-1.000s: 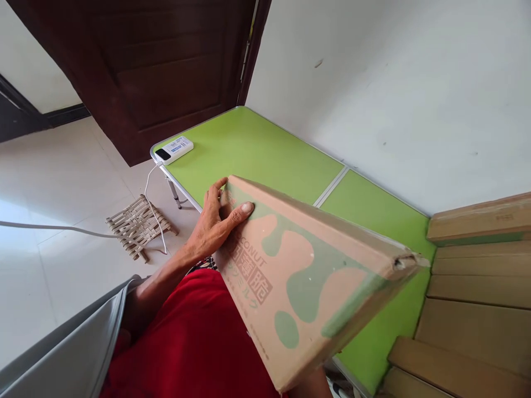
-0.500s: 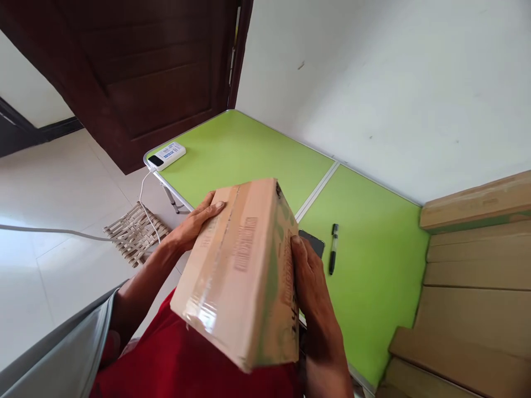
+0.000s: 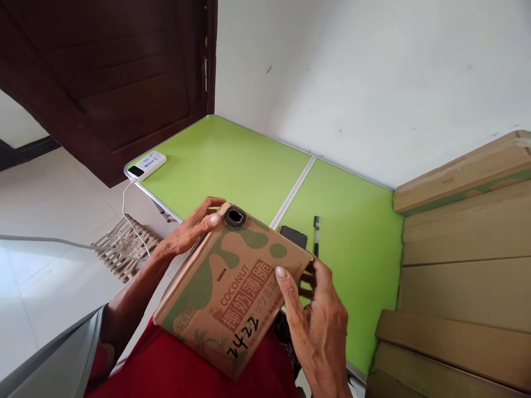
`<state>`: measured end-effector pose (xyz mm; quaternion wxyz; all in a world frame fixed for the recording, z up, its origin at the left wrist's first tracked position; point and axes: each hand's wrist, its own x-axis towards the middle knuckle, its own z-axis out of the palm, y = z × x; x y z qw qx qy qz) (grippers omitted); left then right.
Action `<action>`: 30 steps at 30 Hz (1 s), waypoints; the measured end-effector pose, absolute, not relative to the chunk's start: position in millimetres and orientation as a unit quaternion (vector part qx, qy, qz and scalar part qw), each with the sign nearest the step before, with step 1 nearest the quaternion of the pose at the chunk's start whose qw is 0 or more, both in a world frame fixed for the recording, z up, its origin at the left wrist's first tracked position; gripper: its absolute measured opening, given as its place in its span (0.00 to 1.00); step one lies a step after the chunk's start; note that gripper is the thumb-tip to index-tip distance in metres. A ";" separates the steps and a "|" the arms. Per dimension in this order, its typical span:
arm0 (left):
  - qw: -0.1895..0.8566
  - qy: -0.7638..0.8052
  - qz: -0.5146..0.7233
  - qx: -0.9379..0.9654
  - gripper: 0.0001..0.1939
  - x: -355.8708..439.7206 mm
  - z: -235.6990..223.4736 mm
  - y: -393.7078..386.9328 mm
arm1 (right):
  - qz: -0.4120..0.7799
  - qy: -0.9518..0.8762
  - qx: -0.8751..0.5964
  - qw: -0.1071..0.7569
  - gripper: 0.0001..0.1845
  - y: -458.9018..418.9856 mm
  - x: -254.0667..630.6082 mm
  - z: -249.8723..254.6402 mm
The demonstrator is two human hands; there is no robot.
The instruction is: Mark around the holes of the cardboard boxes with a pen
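A brown cardboard box (image 3: pixel 249 276) with green print, the word COCONUT and a handwritten 2422 is held tilted in front of my red clothing. Near its top corner is a dark-edged round hole. My left hand (image 3: pixel 193 229) grips the upper left edge, thumb on top. My right hand (image 3: pixel 317 320) holds the right corner, thumb on the printed face and fingers behind it. Just past the box lie a black smartphone (image 3: pixel 293 236) and a black marker pen (image 3: pixel 316 235), the pen's lower end hidden by my right hand.
The green folding table (image 3: pixel 199 155) stands against a white wall. A white power bank (image 3: pixel 147 165) with a cable lies at its far left corner. Stacked cardboard boxes (image 3: pixel 464 243) line the right side. A woven stool (image 3: pixel 124 249) stands on the floor at left, near a dark wooden door (image 3: pixel 136 83).
The box has been turned, so its printed face with the number and hole now faces me instead of the taped side. My right thumb has moved onto that face. The view has shifted slightly.
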<state>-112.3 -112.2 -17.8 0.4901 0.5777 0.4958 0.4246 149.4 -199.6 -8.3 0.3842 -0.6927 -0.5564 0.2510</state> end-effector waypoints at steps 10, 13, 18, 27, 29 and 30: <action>0.503 0.481 0.261 0.669 0.42 -89.8 39.0 -122.3 | 0.116 -0.685 -0.603 0.392 0.22 -150.9 110.2 29.9; 0.519 0.494 0.273 0.642 0.35 -90.1 34.8 -115.0 | 0.144 -0.696 -0.591 0.381 0.16 -149.9 107.2 36.9; 0.518 0.473 0.278 0.657 0.27 -80.6 40.6 -101.3 | 0.213 -0.654 -0.551 0.473 0.12 -152.7 137.1 34.0; 0.508 0.488 0.274 0.655 0.24 -62.5 48.1 -102.5 | 0.221 -0.418 -0.869 0.148 0.16 -89.0 244.0 -58.3; 0.514 0.476 0.268 0.661 0.24 -61.6 47.5 -102.6 | 0.222 -0.413 -0.873 0.138 0.14 -81.2 245.4 -68.6; 0.522 0.467 0.261 0.665 0.26 -61.8 47.2 -102.3 | 0.228 -0.415 -0.871 0.136 0.12 -79.2 244.8 -70.3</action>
